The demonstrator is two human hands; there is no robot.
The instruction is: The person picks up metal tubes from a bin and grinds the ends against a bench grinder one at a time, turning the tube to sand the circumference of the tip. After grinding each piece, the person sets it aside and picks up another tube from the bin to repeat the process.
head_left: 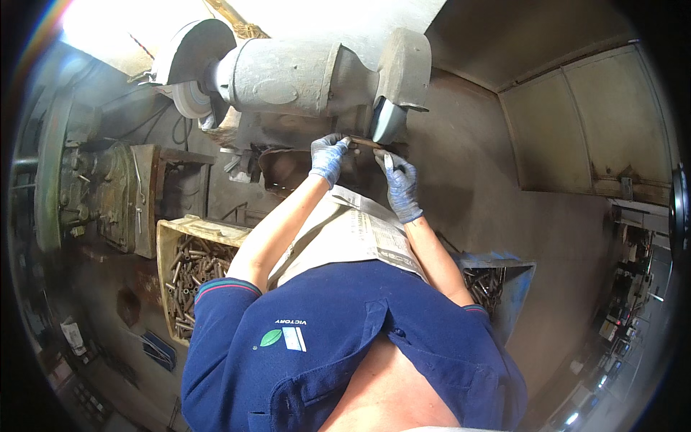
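While the left hand (328, 157), in a blue glove, is clamped on one end of a short metal rod (366, 142) near the upper middle of the frame, the piece lies roughly level just under the grinder (302, 72). At the lower left sits a yellow crate (173, 237) heaped with similar rods. Moving right, a small grinding wheel (191, 98) shows at the machine's left end, bare and unused. A sheet of newspaper (360, 234) covers the person's lap, below both hands. The rod's far end meets the grey wheel (389, 121) at the machine's right end. The right hand (400, 186), also gloved, is closed around the rod's near end, just below that wheel. At the lower right a blue bin (504, 284) holds more rods.

To do this well, it seems wise to keep both grips firm, press lightly and evenly against the wheel, and keep the fingers clear of its face.
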